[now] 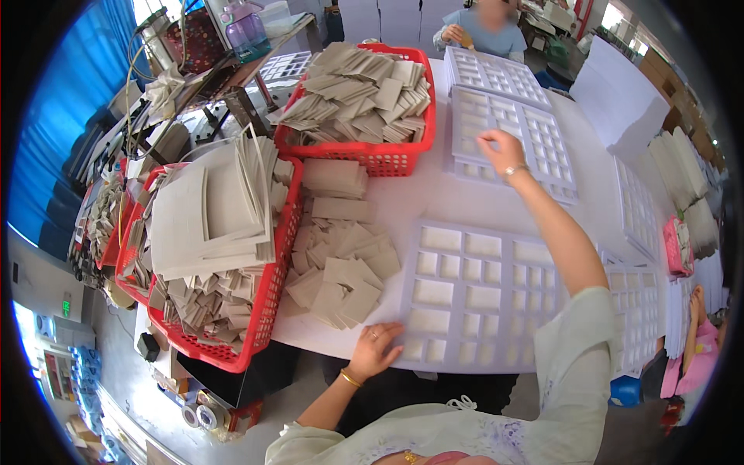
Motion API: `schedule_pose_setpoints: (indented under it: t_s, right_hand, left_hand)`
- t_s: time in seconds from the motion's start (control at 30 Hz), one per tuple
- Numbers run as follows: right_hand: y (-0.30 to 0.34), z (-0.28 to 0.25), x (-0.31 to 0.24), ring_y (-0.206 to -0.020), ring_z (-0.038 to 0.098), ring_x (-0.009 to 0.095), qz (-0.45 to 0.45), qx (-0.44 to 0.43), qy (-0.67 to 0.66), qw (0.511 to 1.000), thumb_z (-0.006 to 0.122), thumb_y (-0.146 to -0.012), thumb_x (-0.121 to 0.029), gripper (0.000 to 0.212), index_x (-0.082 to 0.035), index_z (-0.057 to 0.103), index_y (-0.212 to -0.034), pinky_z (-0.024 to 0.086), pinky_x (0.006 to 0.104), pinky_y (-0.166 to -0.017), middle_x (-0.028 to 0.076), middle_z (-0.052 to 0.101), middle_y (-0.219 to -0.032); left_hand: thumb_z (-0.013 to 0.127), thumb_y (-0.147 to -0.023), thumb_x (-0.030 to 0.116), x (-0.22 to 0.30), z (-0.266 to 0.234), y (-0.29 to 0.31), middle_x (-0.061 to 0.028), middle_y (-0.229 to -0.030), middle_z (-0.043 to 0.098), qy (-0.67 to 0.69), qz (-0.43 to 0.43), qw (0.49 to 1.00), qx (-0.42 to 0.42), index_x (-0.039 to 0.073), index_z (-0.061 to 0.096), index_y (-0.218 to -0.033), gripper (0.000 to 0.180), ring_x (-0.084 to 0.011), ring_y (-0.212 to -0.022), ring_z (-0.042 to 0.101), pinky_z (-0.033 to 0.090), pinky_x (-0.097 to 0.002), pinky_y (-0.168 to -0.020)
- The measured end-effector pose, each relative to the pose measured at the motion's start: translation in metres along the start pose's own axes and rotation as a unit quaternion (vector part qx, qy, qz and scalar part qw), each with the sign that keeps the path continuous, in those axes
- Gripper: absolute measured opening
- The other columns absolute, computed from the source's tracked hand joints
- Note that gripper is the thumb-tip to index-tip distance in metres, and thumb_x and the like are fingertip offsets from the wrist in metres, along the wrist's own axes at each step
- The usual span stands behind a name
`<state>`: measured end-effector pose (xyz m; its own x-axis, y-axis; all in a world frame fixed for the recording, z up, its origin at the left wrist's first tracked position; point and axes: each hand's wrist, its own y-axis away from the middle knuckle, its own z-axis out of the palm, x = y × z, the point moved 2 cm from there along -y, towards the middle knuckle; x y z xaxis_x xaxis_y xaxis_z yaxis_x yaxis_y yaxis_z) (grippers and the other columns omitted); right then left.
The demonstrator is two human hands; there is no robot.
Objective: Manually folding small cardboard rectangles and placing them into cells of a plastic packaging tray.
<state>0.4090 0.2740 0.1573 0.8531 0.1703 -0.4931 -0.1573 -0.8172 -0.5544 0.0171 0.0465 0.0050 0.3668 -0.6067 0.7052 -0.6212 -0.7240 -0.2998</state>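
In front of me lies a white grid panel (460,294) with square and oblong compartments. At its near left corner rests my left hand (375,353), fingers apart and tips touching the panel's edge. My right hand (502,150) is stretched out over a stack of similar white panels (554,138) further off. Its thumb and fingers are pinched together; whatever they may hold is too small to make out. Left of the near panel is a loose pile of grey cardboard pieces (346,288), with neat stacks of grey card (335,179) behind it.
Two red plastic baskets (397,160) (273,302) heaped with grey card stand on the left. Further panels (635,310) lean or lie at the right edge. Another person (487,35) sits across the table; a person in pink (700,356) is at the right. A cluttered shelf (225,81) stands far left.
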Motion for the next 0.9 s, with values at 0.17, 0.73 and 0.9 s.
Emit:
schedule_pose_setpoints:
  t_s: [0.17,0.73,0.9]
  right_hand:
    - [-0.088,0.105,-0.057,-0.078,0.065,0.025,-0.003,-0.002,0.084,0.996,0.066,-0.076,-0.032,0.015,-0.017,0.068,-0.079,0.046,0.0401,-0.073,0.003,0.068,-0.078]
    - [-0.147,0.224,-0.065,-0.08,0.065,0.03,-0.044,-0.11,0.308,0.944,0.063,-0.075,-0.018,0.017,-0.014,0.064,-0.092,0.048,0.0406,-0.075,0.011,0.068,-0.086]
    - [-0.141,0.166,-0.075,-0.076,0.061,0.027,-0.122,0.169,0.169,0.964,0.061,-0.077,-0.018,0.01,-0.016,0.064,-0.086,0.043,0.0421,-0.074,0.005,0.066,-0.082]
  left_hand:
    - [0.07,-0.075,0.018,-0.001,-0.005,-0.001,-0.0081,-0.115,0.06,0.019,-0.018,1.0,-0.011,0.009,0.06,-0.112,0.039,-0.026,-0.103,0.056,0.042,-0.0377,-0.087]
    - [0.067,-0.077,0.017,-0.002,-0.009,-0.001,-0.0029,-0.117,0.056,0.041,0.007,0.999,-0.005,0.012,0.061,-0.102,0.026,-0.0209,-0.101,0.056,0.041,-0.035,-0.084]
    - [0.067,-0.077,0.016,-0.01,0.003,0.003,-0.0021,-0.116,0.057,0.029,-0.006,0.999,-0.012,0.014,0.063,-0.104,0.027,-0.0215,-0.101,0.056,0.042,-0.0366,-0.084]
